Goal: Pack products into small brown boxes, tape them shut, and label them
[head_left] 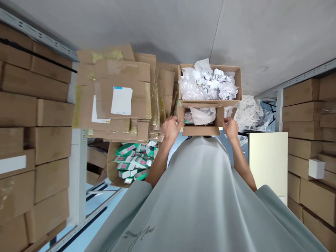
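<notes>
A small open cardboard box (201, 131) stands right in front of my body with its flaps folded out. Inside lie a white sheet of packing paper (202, 117) and, partly under it, a small item with green and pink showing at the left. My left hand (172, 128) is closed on the left flap, thumb and fingers at its edge. On the other side, my right hand (231, 128) grips the right flap the same way. Directly behind is a larger open carton (210, 103) filled with bubble wrap (193, 85) and crumpled white paper (214, 84).
Flattened cardboard (123, 77) is piled at the left. Below it, a carton (111, 168) holds many green-and-white packets (133, 161). Shredded white paper (249, 113) lies at the right, near a cream panel (267, 164). Shelves of boxes (52, 147) flank both sides.
</notes>
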Action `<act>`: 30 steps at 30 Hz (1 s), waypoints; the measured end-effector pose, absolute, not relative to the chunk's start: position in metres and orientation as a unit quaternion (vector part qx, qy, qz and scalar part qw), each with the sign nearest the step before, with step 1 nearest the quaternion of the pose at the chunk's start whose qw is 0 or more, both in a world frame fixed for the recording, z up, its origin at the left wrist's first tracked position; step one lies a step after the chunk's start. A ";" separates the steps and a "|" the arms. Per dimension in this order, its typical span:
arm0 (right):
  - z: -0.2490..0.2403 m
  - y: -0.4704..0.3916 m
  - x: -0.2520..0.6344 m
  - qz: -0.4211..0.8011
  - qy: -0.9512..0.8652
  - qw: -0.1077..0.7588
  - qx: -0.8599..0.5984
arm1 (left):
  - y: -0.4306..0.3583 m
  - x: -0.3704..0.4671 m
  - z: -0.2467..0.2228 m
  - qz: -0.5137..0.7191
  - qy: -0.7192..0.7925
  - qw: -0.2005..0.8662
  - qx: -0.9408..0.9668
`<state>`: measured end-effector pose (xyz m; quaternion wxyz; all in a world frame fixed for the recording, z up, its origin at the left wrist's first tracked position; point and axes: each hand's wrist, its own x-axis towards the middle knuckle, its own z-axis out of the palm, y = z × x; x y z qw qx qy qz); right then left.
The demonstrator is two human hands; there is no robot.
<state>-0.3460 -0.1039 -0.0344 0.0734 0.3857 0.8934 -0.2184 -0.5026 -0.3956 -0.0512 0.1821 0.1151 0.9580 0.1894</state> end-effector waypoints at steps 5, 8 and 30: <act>-0.021 -0.112 -0.307 -0.231 0.868 0.024 0.440 | -0.388 -0.500 -0.036 0.192 0.947 0.178 0.187; -0.013 -0.115 -0.257 -0.231 0.830 -0.019 0.508 | -0.365 -0.495 -0.031 0.204 0.923 0.197 0.259; -0.035 -0.107 0.142 -0.239 0.419 -0.275 0.832 | -0.045 -0.207 -0.049 0.170 0.641 0.258 0.702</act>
